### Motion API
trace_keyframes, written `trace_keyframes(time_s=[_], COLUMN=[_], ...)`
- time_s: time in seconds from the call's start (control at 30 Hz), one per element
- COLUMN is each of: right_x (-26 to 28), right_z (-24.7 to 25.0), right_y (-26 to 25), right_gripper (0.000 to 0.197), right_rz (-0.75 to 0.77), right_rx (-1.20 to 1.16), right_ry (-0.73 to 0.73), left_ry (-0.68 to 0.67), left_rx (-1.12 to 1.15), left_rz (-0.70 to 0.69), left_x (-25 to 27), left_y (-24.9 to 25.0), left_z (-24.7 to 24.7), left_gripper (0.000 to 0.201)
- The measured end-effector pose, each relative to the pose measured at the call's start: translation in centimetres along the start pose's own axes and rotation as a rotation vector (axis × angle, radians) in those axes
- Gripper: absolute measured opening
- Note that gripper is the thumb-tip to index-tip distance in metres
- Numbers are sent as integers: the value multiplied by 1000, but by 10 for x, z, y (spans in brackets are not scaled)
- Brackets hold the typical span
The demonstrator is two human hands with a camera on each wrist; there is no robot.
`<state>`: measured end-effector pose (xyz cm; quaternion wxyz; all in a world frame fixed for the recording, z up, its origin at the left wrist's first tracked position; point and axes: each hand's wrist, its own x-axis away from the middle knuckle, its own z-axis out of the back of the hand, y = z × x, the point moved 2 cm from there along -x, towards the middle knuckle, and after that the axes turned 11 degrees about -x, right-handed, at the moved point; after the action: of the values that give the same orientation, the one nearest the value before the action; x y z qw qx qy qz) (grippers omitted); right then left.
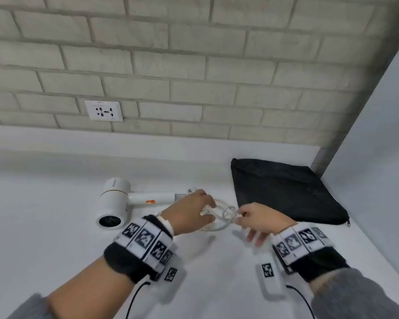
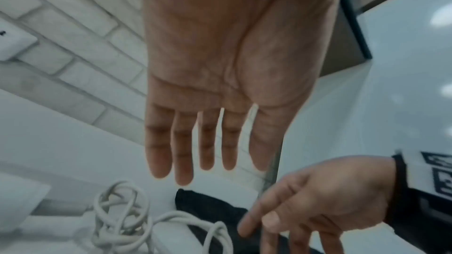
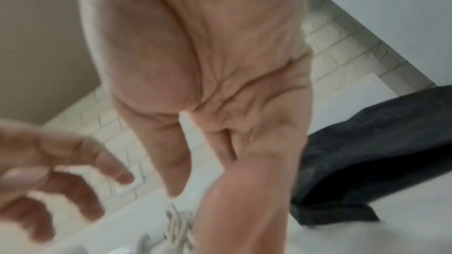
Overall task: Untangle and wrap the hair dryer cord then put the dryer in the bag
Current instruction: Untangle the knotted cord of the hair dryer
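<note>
A white hair dryer [image 1: 115,201] lies on its side on the white counter [image 1: 55,226], its handle pointing right. Its white cord [image 1: 220,218] lies in a tangled heap at the end of the handle, between my two hands. My left hand [image 1: 206,211] hovers over the heap; in the left wrist view its fingers [image 2: 183,152] are straight and hold nothing above the cord [image 2: 122,217]. My right hand [image 1: 241,215] reaches the cord's right side with loosely spread fingers [image 2: 247,225]. The black zip bag [image 1: 283,192] lies flat to the right.
A brick wall with a white socket [image 1: 104,110] runs behind the counter. A grey side wall [image 1: 378,146] closes the right end, just beyond the bag. The counter edge runs diagonally at the lower right.
</note>
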<state>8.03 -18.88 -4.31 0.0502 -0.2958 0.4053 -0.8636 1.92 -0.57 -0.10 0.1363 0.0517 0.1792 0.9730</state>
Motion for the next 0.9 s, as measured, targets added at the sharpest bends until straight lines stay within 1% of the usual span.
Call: trace_keyframes(time_s=[0.07, 0.1, 0.13, 0.2, 0.23, 0.27, 0.3, 0.33, 0.4, 0.47, 0.53, 0.6, 0.67, 0.8, 0.87, 0.9], right_x=[-15, -22, -26, -32, -33, -32, -31, -29, -20, -7, 7, 17, 25, 39, 45, 46], right_z=[-3, -5, -9, -12, -12, -12, -12, -11, -13, -14, -17, -20, -25, -38, -42, -43], right_y=[-4, -4, -6, -6, -5, -4, -5, -6, -15, -23, -29, -32, -38, -52, -57, -59], right_gripper=[58, 58, 51, 25, 11, 3, 13, 18, 17, 17, 17, 15, 18, 20, 19, 21], right_rz=[-42, -68, -80, -77, -58, -22, 22, 69, 181, 242, 267, 301, 320, 342, 356, 361], right_rx=[-74, -81, -78, -41, -38, -46, -60, -83, -219, -377, -529, -705, -810, -893, -967, -1026], right_ry=[77, 69, 48, 22, 28, 31, 40, 39, 22, 8, -51, -150, -219, -291, -280, -261], left_ry=[6, -1, 0, -7, -13, -11, -27, -46, -64, -42, -9, 1, -2, 43, 124, 189], left_rx=[-26, -45, -53, -52, -55, -71, -83, -94, -89, -8, 128, 280, 420, 629, 710, 694], left_rz=[22, 27, 31, 37, 32, 16, 6, -3, -19, -36, -60, -78, -85, -56, -33, -19], left_x=[-19, -30, -37, -51, -56, -60, -61, -62, -59, -51, -41, -29, -17, 6, 19, 26], left_y=[3, 4, 6, 4, 3, 1, 0, -1, -4, -9, -15, -18, -18, -19, -20, -21], left_z=[-3, -6, -8, -15, -17, -20, -22, -25, -25, -18, -5, 5, 10, 12, 14, 13], left_gripper=[34, 35, 35, 36, 36, 38, 40, 42, 45, 39, 29, 17, 7, 8, 6, 6])
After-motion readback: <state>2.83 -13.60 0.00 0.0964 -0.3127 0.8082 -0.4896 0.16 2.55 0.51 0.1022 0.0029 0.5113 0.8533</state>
